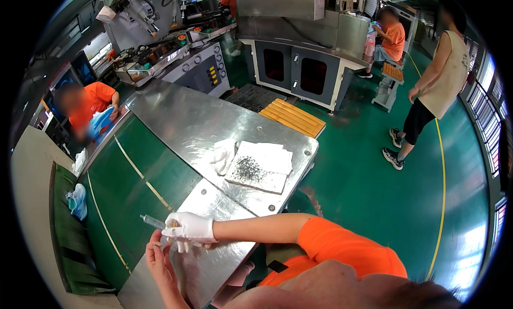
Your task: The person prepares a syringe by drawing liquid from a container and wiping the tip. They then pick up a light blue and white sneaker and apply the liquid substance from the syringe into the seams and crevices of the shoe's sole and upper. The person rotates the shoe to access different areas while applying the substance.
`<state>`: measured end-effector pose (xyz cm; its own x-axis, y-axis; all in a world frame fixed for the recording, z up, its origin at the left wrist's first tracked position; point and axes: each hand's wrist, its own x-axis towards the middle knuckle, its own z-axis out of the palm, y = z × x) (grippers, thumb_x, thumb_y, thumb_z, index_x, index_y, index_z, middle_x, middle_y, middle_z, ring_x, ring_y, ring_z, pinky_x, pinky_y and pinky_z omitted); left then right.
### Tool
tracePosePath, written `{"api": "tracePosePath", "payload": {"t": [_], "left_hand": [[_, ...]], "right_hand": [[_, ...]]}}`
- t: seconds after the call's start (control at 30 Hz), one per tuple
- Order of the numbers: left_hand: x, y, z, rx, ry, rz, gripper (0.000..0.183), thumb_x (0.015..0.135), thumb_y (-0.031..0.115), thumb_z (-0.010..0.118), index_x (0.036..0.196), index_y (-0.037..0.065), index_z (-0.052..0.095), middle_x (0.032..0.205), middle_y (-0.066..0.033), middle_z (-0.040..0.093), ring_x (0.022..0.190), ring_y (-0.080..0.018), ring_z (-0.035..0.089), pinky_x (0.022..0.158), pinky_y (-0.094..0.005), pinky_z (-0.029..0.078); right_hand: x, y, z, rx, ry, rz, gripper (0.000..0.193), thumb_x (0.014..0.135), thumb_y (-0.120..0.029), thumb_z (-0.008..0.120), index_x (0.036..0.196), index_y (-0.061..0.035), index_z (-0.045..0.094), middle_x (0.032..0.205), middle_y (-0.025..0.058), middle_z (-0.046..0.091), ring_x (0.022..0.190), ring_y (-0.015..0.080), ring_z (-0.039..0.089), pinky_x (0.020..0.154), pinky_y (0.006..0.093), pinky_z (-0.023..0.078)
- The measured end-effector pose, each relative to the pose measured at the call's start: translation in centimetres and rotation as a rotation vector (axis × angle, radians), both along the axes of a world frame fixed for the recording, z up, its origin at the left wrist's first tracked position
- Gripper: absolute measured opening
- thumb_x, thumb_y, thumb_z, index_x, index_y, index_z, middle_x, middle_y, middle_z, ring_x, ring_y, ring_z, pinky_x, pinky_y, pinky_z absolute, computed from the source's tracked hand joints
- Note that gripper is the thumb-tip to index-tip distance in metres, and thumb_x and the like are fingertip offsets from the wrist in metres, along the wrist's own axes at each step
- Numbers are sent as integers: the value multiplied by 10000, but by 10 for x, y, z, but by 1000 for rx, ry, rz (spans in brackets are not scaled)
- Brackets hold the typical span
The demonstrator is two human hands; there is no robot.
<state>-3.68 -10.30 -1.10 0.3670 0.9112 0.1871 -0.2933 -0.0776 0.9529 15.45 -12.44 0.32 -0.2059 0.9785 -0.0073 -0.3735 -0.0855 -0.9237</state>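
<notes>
While gloved right hand [188,229] pinches clear syringe-like tube [153,221], bare left hand [157,255] open beneath: steady tip over steel table [214,122].

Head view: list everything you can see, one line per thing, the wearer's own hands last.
Steel table: one, silver, centre.
Conveyor belt: one, green, left of the table.
White tiles: a small stack, dark grit on top, on the table.
White rag: one, crumpled, beside the tiles.
Shoe: one, pale blue, at the belt's left edge.
Yellow slatted board: one, at the table's far end.
Machines: several, grey, background.
Other people: three, two in orange shirts, one standing in a pale vest.
Clear tube: one, in the gloved hand.
Right hand: white glove, holding the tube.
Left hand: bare, just beneath.
</notes>
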Motion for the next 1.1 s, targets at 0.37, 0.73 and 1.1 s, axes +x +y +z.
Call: {"api": "tracePosePath", "payload": {"t": [0.37, 0.73, 1.1], "left_hand": [[-14, 0, 19, 171, -132, -94, 249, 1002, 290, 526, 922, 67, 450, 1025, -110, 512, 924, -232, 621, 878, -413, 508], [-4, -19, 13, -79, 18, -300, 234, 991, 296, 551, 927, 82, 481, 1003, -78, 559, 872, -207, 646, 606, -280, 521], [-5, -20, 16, -92, 53, -392, 294, 939, 302, 637, 851, 42, 532, 935, -107, 568, 735, -215, 656, 517, -235, 454]], "right_hand": [[-3, -9, 4, 74, -303, 175, 446, 935, -465, 597, 982, -22, 606, 819, 83, 632, 691, 153, 602, 565, 286, 482], [11, -10, 21, 132, -251, -29, 332, 829, -295, 735, 905, -11, 580, 705, 66, 607, 530, 128, 563, 455, 270, 460], [13, 3, 0, 402, -501, -102, 389, 887, -345, 650, 730, 1, 566, 614, 115, 526, 584, 181, 490, 606, 327, 447]]}}
